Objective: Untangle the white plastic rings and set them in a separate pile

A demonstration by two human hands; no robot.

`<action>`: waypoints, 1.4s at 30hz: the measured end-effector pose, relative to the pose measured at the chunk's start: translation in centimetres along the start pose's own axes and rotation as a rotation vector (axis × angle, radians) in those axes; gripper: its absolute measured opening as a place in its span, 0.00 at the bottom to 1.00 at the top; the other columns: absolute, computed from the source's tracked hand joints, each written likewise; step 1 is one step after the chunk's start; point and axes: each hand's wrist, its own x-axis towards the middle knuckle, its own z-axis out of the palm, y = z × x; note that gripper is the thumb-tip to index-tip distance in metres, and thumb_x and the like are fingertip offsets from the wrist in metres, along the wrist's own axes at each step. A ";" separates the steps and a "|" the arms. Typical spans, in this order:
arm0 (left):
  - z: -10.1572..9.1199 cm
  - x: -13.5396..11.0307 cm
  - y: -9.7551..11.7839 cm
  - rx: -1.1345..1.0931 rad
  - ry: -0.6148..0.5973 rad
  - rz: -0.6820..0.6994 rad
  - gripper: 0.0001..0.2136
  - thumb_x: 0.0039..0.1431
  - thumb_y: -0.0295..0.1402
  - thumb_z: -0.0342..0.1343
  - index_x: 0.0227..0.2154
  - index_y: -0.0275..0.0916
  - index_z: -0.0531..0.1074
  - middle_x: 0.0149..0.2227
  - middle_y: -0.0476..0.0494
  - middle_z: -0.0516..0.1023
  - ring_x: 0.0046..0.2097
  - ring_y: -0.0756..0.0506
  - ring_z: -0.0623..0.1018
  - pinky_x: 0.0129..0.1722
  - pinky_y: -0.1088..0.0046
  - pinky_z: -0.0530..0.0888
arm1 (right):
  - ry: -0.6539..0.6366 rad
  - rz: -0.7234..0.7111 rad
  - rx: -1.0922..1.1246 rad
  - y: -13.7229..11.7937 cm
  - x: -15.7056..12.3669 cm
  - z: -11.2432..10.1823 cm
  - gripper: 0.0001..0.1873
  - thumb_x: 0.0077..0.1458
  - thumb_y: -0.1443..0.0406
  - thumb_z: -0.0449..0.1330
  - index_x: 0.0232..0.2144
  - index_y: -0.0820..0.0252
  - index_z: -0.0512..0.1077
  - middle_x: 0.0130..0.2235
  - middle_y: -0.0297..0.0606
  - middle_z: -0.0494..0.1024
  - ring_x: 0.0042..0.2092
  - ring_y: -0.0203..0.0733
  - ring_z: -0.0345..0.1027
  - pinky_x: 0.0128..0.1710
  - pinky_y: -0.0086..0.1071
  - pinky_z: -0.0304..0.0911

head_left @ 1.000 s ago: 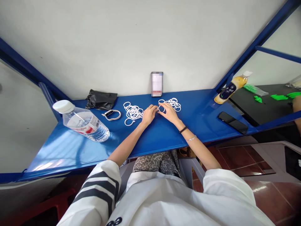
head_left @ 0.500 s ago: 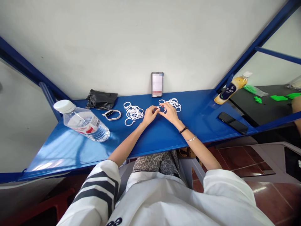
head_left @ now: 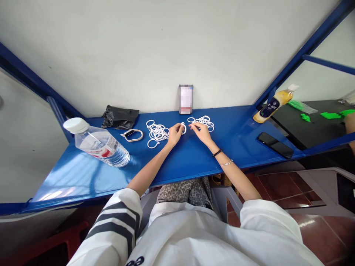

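Note:
A white plastic ring (head_left: pixel 184 128), which looks like a curtain ring, is pinched in my left hand (head_left: pixel 174 135) just above the blue table. It is turned nearly edge-on. To its right, my right hand (head_left: pixel 202 133) is apart from the ring, its fingertips drawn together; anything between them is too small to make out. Beside my left hand lies a tangled pile of white rings (head_left: pixel 157 132). Behind my right hand is a second, smaller group of white rings (head_left: pixel 206 120), partly covered by that hand.
A phone (head_left: pixel 186 99) leans against the wall. On the left are a water bottle (head_left: pixel 100 145), a watch (head_left: pixel 132 135) and a black plastic bag (head_left: pixel 119 117). A drink bottle (head_left: pixel 273 105) and a dark phone (head_left: pixel 275 144) are on the right. The blue table (head_left: pixel 191 162) has a front edge near me.
Both hands were together at the ring. Now they are apart: the left has the ring, turned edge-on and a little to the left, and the right has let go of it.

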 end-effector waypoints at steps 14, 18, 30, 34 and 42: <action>0.1 -0.1 -0.5 0.074 0.060 0.102 0.16 0.59 0.45 0.55 0.34 0.36 0.79 0.32 0.42 0.80 0.28 0.49 0.75 0.30 0.73 0.72 | -0.143 -0.012 0.141 -0.7 -0.2 0.7 0.16 0.52 0.50 0.63 0.29 0.58 0.74 0.35 0.38 0.77 0.38 0.42 0.69 0.39 0.35 0.65; 0.2 0.0 -0.4 -0.027 0.058 0.029 0.17 0.56 0.47 0.58 0.35 0.36 0.78 0.30 0.43 0.79 0.27 0.49 0.75 0.29 0.72 0.73 | -0.042 0.098 0.216 0.4 0.0 0.8 0.19 0.53 0.49 0.60 0.30 0.59 0.76 0.34 0.39 0.78 0.36 0.42 0.70 0.38 0.35 0.66; 0.2 0.2 -0.1 -0.197 -0.046 -0.081 0.18 0.50 0.47 0.62 0.30 0.34 0.75 0.27 0.43 0.79 0.28 0.49 0.77 0.32 0.71 0.75 | -0.011 0.253 0.373 1.7 0.2 0.7 0.25 0.49 0.47 0.63 0.39 0.60 0.78 0.35 0.41 0.80 0.34 0.41 0.73 0.39 0.38 0.71; 0.1 0.4 -0.5 -0.256 -0.063 -0.125 0.19 0.47 0.47 0.64 0.31 0.33 0.75 0.28 0.42 0.79 0.29 0.47 0.78 0.35 0.69 0.77 | 0.008 0.222 0.295 1.1 0.1 0.6 0.21 0.51 0.50 0.62 0.40 0.59 0.78 0.40 0.43 0.81 0.41 0.44 0.74 0.44 0.39 0.69; 0.1 0.6 -0.9 -0.303 -0.064 -0.168 0.21 0.45 0.49 0.65 0.30 0.33 0.75 0.30 0.41 0.80 0.30 0.47 0.78 0.37 0.67 0.77 | 0.136 0.122 0.143 -0.3 0.4 -0.4 0.18 0.57 0.51 0.57 0.36 0.57 0.76 0.44 0.42 0.78 0.45 0.44 0.71 0.44 0.37 0.67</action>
